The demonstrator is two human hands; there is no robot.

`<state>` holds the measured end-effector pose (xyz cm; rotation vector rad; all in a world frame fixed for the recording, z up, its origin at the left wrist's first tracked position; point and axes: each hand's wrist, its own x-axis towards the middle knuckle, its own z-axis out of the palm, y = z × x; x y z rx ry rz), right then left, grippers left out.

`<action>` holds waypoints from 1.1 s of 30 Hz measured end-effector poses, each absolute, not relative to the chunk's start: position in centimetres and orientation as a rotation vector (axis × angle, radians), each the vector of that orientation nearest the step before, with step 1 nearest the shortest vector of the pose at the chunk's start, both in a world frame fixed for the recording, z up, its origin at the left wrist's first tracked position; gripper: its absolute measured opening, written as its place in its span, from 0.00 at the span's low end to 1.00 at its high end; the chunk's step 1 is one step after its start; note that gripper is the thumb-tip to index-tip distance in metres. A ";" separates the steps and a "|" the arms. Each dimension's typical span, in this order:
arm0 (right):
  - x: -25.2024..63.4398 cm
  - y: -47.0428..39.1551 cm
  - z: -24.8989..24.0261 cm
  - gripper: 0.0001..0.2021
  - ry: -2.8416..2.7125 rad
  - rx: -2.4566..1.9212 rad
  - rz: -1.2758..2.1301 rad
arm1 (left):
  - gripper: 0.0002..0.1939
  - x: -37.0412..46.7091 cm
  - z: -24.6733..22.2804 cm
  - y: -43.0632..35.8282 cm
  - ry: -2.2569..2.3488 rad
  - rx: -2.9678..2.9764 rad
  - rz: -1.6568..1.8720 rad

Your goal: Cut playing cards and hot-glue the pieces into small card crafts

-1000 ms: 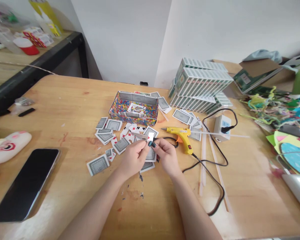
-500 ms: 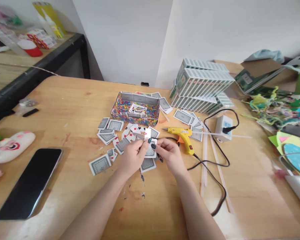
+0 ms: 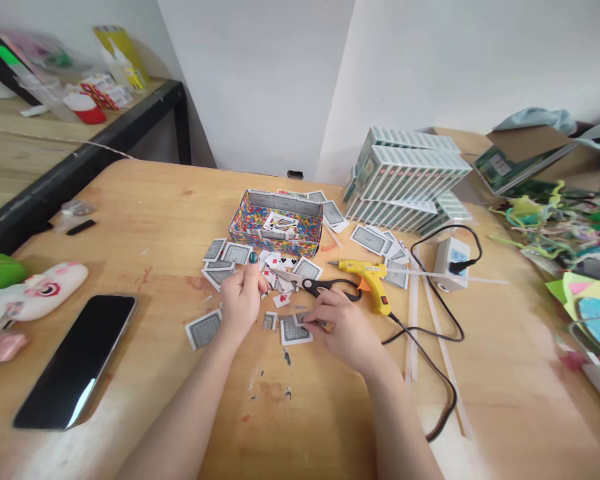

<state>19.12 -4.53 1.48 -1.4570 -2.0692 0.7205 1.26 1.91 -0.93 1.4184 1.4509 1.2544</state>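
My left hand is closed above the cut cards, thumb on top; whether anything is in it is hidden. My right hand pinches a small piece of playing card, partly covered by the fingers. Right under that piece lies a grey-backed playing card, and a small card scrap is to its left. Black-handled scissors rest just beyond my right hand, blades over the loose cards. Behind them stands an open box with a multicoloured pattern, a face card inside it.
A yellow glue gun lies at the right, its black cord running to a white power socket. Clear glue sticks lie near it. Stacked card packs stand behind. A phone and a plush toy are at the left.
My hands have moved apart; before, they were together on a card. The left went left and the right came lower onto the table. The scissors are now uncovered.
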 end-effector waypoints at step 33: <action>18.5 -4.5 0.9 0.03 -2.011 -1.747 0.896 | 0.07 1.7 0.2 0.8 1.110 2.426 0.495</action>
